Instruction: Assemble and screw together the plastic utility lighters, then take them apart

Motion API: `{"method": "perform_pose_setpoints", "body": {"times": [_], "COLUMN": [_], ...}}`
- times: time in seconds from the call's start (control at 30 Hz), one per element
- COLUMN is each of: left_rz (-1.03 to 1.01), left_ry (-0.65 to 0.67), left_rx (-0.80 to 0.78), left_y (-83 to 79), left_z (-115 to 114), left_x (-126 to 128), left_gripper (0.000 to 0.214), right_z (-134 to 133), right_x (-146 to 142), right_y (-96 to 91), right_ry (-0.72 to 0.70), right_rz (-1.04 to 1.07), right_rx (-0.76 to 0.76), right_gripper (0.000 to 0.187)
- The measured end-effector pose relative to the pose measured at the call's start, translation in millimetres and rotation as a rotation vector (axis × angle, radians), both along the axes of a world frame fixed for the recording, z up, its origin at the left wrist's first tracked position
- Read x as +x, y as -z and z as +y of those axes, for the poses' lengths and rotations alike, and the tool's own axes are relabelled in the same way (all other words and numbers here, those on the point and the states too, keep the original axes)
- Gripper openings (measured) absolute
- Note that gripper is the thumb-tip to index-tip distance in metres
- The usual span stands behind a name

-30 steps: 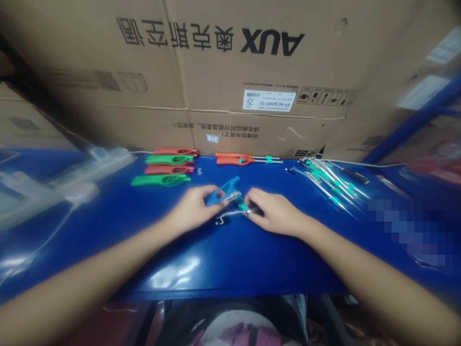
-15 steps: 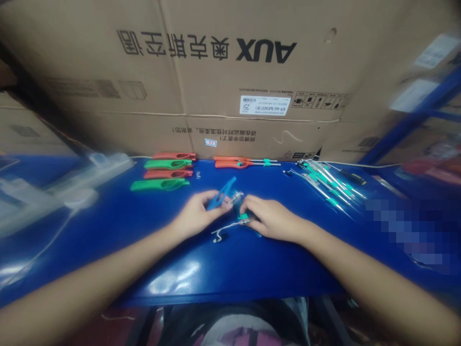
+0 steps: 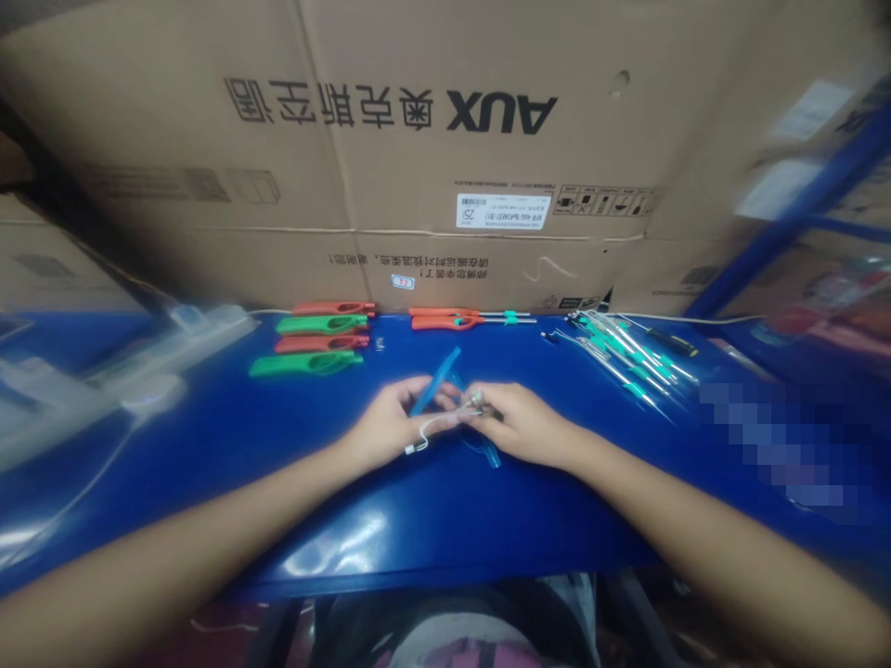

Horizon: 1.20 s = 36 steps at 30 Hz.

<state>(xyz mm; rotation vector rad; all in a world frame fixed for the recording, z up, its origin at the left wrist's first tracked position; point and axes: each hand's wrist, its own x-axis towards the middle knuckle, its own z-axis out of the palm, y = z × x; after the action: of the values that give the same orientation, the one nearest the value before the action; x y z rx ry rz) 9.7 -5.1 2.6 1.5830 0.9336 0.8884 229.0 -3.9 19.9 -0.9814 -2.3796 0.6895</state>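
Close to the table's middle, my left hand [image 3: 386, 422] is closed around a blue lighter handle shell [image 3: 437, 378], which tilts up to the right. My right hand [image 3: 525, 422] meets it, fingers pinched on a small metal-ended lighter part [image 3: 476, 401]. A thin white wire [image 3: 420, 438] trails from the fingertips in front of my left thumb. Below the fingers a clear blue plastic piece [image 3: 491, 453] sticks out. My fingers cover most of these parts, so how they join is hidden.
Green and orange lighter handles [image 3: 306, 365] lie at back left. Orange lighters with metal rods [image 3: 445, 321] lie at back centre. Several metal rods with green pieces [image 3: 626, 357] are heaped at right, near a screwdriver [image 3: 674, 341]. A power strip [image 3: 209, 339] and cardboard box [image 3: 390, 186] border the table.
My hands have come together, fingertips now meeting. The blue shell has turned more edge-on. The small part and its wire have risen to the left hand's fingers.
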Motion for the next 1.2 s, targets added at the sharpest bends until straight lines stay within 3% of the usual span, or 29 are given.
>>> {"method": "perform_pose_setpoints", "body": {"times": [0.1,0.23,0.33,0.4,0.43,0.63,0.73,0.93,1.2], "left_rz": [0.108,0.366,0.458,0.496,0.518,0.722,0.728,0.667,0.626], "left_ry": [0.028,0.012,0.008,0.041,0.074,0.333,0.39,0.506,0.459], "left_rx": [0.121,0.477,0.6,0.623,0.639,0.756,0.775,0.646,0.588], "left_y": [-1.9,-3.9,-3.8,-4.7,-5.8,-17.4,-21.2,-28.0,-38.0], "left_z": [6,22,32,35,34,33,38,44,39], "left_x": [-1,-7,-11,-10,-9,5,10,10,-1], "left_gripper": [0.043,0.047,0.043,0.043,0.045,0.065,0.066,0.046,0.048], "right_z": [2,16,36,51,58,83,89,98,99], "right_x": [2,20,46,68,79,131,143,155,159], "right_y": [-6.9,-23.2,-34.9,-40.0,-41.4,-32.1,-20.7,-5.0,-7.5], "right_ry": [0.023,0.146,0.465,0.758,0.839,1.118,1.166,1.195,1.155], "right_rz": [0.051,0.127,0.069,-0.152,-0.207,-0.433,-0.49,-0.506,-0.507], "right_rx": [-0.067,-0.026,0.057,0.115,0.13,0.071,0.025,-0.007,-0.003], "right_gripper": [0.022,0.033,0.044,0.047,0.047,0.037,0.04,0.056,0.043]}}
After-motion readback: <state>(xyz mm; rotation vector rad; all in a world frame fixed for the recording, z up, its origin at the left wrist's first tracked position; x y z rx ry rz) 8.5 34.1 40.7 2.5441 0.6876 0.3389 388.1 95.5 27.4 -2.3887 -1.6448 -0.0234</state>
